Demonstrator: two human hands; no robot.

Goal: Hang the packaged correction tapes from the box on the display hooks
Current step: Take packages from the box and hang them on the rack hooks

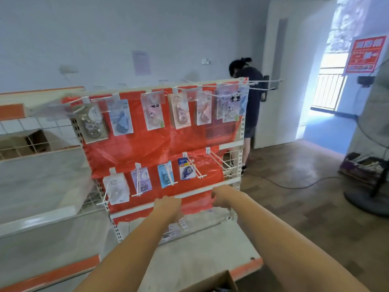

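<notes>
- Head view — both arms are stretched out low toward the bottom of the rack. The left hand [168,205] and the right hand [221,198] are seen from behind, at the lower edge of the red plastic sheet [147,148]. The fingers are hidden, so it cannot be told how far open either hand is, or if anything is held.
- The packaged correction tapes [122,118] are already hung in two rows. A few more packs [171,233] can be made out on a low hook under the hands, but they are blurred. Only a corner of the brown cardboard box [212,282] is seen at the bottom edge.
- The lower hooks [219,162] are thin white wire and stick out toward the arms — a wrist could be poked, or a hook could be knocked so that hung packs slide off.
- The red sheet is thin, shiny and wrinkled. It could be torn or pulled loose if it is tugged.
- The packs are flat card with clear, smooth plastic fronts. They look slippery, and the small hang hole could be missed on a hook.
- The shelf board [206,249] is pale, flat and hard.
</notes>
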